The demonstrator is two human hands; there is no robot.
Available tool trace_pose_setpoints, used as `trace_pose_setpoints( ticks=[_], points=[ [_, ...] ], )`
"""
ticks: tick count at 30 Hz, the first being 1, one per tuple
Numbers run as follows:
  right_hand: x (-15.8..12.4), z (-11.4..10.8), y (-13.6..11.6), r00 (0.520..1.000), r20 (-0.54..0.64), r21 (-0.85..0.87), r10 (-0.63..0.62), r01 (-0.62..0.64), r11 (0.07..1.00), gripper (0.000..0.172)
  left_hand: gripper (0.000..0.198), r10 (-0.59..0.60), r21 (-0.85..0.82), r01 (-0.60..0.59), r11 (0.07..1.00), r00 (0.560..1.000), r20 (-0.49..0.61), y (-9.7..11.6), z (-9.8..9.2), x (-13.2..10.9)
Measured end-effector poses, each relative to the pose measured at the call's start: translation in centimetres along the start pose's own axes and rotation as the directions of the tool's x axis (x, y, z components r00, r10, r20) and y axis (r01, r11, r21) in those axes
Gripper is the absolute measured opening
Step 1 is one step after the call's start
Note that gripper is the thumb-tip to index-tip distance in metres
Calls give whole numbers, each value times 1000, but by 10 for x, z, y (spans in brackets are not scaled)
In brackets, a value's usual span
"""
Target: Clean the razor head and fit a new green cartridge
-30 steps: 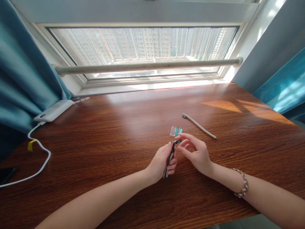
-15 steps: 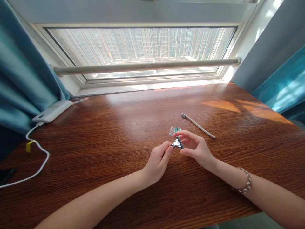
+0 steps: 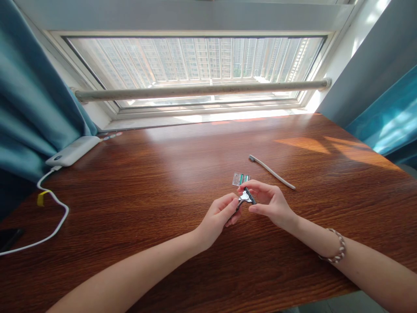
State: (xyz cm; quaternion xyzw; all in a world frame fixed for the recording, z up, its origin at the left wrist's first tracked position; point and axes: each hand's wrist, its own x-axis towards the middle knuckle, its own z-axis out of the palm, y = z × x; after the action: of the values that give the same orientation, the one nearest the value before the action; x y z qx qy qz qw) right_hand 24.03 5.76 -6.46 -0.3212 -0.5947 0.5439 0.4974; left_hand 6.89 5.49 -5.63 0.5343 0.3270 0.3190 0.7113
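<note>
Both of the person's hands meet just above the wooden desk (image 3: 156, 182), near its middle and a little toward the near edge. The left hand (image 3: 217, 215) is curled, thumb and fingers pinched on the lower part of a razor (image 3: 245, 198); most of the handle is hidden inside the grip, so only the silvery neck and dark head end show. The right hand (image 3: 269, 202) comes in from the other side, thumb and forefinger closed on the razor's head end, remaining fingers loosely bent behind. The razor thus spans the small gap between the two hands, held clear of the desk surface, tilted with the head end up and to the right. Whether a blade cartridge sits on the head cannot be made out at this size. Just beyond the right hand's fingertips, flat on the desk, lies a small clear cartridge holder (image 3: 240, 178) with green inside; it is near the fingers but not touched. Farther right and back lies a white toothbrush (image 3: 273, 172), slanted, bristle end toward the window, well apart from both hands. A beaded bracelet (image 3: 335, 248) circles the right wrist. At the far left of the desk a white power bank (image 3: 72, 151) rests by the teal curtain (image 3: 29, 95), with a white cable (image 3: 54, 204) looping from it toward the near left edge. A horizontal rail (image 3: 202, 90) crosses the window behind the desk.
</note>
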Motion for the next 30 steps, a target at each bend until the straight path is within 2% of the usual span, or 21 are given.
trace_pose_setpoints(
  ticks=[7, 13, 17, 19, 23, 25, 28, 30],
  points=[
    [-1, -1, 0, 999, 44, 49, 31, -33, 998, 44, 32, -96, -126, 99, 987, 995, 31, 2, -1, -2],
    [-1, 0, 0, 998, 40, 90, 38, -41, 995, 42, 33, -104, -173, 106, 979, 994, 20, 1, 0, -2],
    [-1, 2, -2, 997, 54, 138, 60, -67, 988, 39, 35, -114, -257, 128, 958, 991, 66, -3, 0, -1],
    [-2, 3, -2, 997, 49, 122, 59, -65, 990, 38, 36, -96, -216, 103, 971, 994, 45, -4, 1, -2],
    [-3, 3, 0, 999, -22, 23, 32, -32, 999, 39, 36, 0, -44, -5, 999, 994, -105, 1, 3, -4],
    [-2, 2, 1, 998, -49, 14, 24, -23, 1000, 38, 36, -12, -33, 8, 999, 992, -123, 3, 2, -5],
    [0, 1, 1, 999, -44, -12, -10, 10, 1000, 37, 36, -98, -179, 83, 980, 992, -79, 3, -1, -2],
    [0, 2, -1, 999, -26, -131, -47, 43, 990, 38, 40, -115, -303, 98, 948, 993, -39, 1, -3, 0]
  ],
)
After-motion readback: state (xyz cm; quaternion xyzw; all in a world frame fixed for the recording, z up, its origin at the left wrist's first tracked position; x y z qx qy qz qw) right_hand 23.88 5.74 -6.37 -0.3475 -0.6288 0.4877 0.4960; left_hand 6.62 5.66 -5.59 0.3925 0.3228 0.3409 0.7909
